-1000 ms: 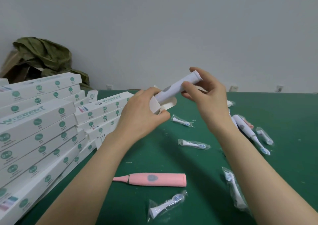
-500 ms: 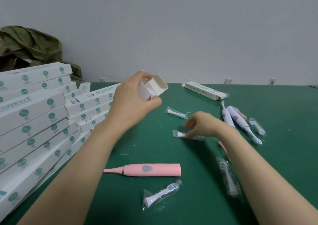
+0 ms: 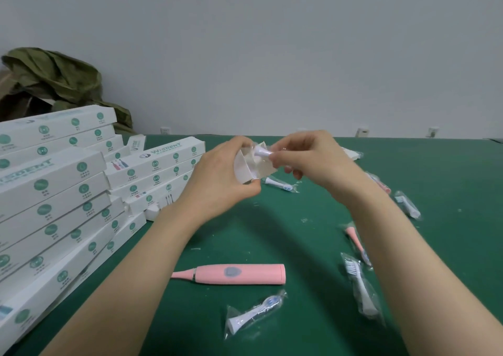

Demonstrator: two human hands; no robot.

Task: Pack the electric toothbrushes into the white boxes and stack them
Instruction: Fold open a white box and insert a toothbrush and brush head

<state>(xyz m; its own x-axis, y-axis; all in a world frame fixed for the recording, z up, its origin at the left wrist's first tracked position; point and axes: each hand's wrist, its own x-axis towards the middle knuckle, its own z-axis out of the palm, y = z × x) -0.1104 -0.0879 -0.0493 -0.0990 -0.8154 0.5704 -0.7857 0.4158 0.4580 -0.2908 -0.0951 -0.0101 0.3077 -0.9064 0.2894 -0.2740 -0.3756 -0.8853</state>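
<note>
My left hand grips a white box held up over the green table, its open end facing my right hand. My right hand pinches a bagged brush head at the box's opening. A pink toothbrush handle lies on the table in front of me. Stacks of white boxes with green dots fill the left side.
Bagged brush heads lie scattered: one near the front, one by my right forearm, one under my hands, one at the right. A green bag sits at the back left against the wall.
My right hand picked a bagged brush head off the table and lifted it to the box's open end. A second ago it was pushing a white handle into the box.
</note>
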